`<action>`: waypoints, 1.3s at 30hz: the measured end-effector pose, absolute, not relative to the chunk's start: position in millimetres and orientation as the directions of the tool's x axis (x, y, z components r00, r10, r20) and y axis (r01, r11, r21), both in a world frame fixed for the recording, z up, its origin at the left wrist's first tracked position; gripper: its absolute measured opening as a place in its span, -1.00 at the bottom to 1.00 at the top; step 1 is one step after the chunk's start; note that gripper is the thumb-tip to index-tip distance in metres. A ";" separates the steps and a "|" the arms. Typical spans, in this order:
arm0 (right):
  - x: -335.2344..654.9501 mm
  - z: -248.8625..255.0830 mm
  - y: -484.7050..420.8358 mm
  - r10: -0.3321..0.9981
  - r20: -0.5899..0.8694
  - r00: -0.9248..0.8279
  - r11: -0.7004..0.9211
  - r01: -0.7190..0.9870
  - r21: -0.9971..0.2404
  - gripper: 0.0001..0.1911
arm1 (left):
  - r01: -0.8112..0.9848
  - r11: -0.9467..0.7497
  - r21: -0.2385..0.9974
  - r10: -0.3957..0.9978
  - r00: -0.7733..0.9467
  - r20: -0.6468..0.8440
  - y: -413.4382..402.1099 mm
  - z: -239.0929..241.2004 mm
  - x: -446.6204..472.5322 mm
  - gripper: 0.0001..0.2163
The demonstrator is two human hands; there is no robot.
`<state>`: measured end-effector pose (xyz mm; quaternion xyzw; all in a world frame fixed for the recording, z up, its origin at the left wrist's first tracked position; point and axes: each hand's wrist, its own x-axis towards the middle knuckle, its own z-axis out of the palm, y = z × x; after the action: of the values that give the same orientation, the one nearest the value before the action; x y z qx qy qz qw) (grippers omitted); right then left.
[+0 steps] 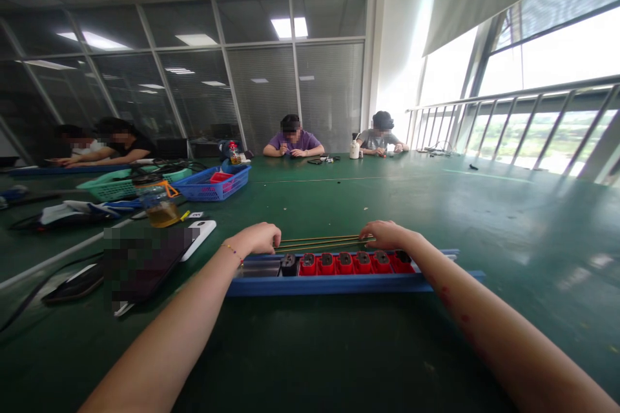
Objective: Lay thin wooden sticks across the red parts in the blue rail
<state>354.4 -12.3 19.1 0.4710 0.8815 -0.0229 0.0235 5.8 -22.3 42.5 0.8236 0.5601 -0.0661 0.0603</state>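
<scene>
My left hand [259, 239], wearing a beaded bracelet, has its fingers curled closed at the left end of some thin yellowish rods [320, 243]. At their right end, my right hand [387, 233] bends its fingers down around them. The rods stretch between both hands just behind a long blue tray [329, 286]. In that tray stands a row of several red blocks [345, 264] with dark tops. One black block [289, 265] sits at the row's left end, beside a bare grey metallic stretch [261, 266]. My fingertips are partly hidden.
Left of the tray lie a dark flat device [155, 264], a white object [198, 239] and a black case [75, 284]. Farther back are a jar of amber liquid [162, 210], a blue basket [213, 188] and a green basket [109, 187]. Several people sit around the green table [484, 226].
</scene>
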 end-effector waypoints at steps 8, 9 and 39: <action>341.9 25.7 -0.6 0.857 -0.113 -0.503 0.514 0.852 0.098 -0.57 | 0.910 -0.410 -0.070 0.912 0.410 -0.016 -5.9 28.0 18.2 -0.76; 341.5 25.8 1.6 0.859 -0.126 -0.496 0.508 0.854 0.107 -0.57 | 0.900 -0.428 -0.080 0.903 0.429 -0.009 -3.7 27.6 19.0 -0.73; 375.3 67.8 -58.7 0.793 0.152 -0.590 0.596 0.700 -0.394 -0.65 | 0.744 -0.494 0.450 0.868 0.455 0.201 -68.3 66.3 20.5 -0.74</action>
<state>375.3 -58.7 67.8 0.4246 0.8792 -0.1479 -0.1578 20.5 -68.3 66.3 0.8396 0.4798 0.2055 0.1506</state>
